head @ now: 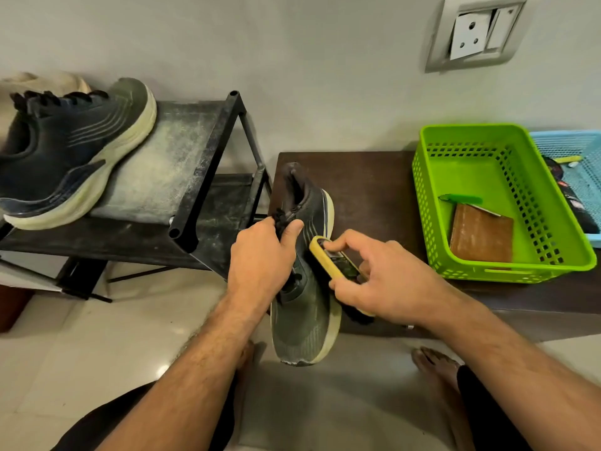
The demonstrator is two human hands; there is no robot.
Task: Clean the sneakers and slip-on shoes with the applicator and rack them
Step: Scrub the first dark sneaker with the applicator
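A dark sneaker with a cream sole (305, 317) is held in mid-air, toe toward me, in front of a low dark table. My left hand (260, 258) grips it around the laces and tongue. My right hand (383, 281) holds a yellow-backed applicator brush (335, 258) pressed against the sneaker's right side, index finger stretched along the brush's back. The matching dark sneaker (71, 151) rests on its side on the top shelf of a black shoe rack (201, 177) at the left.
A green plastic basket (507, 203) with a brown cloth and a green item stands on the low dark table (367, 190). A blue basket (575, 177) with small items sits at the far right. A wall socket (474, 34) is above. My bare feet rest on the tiled floor.
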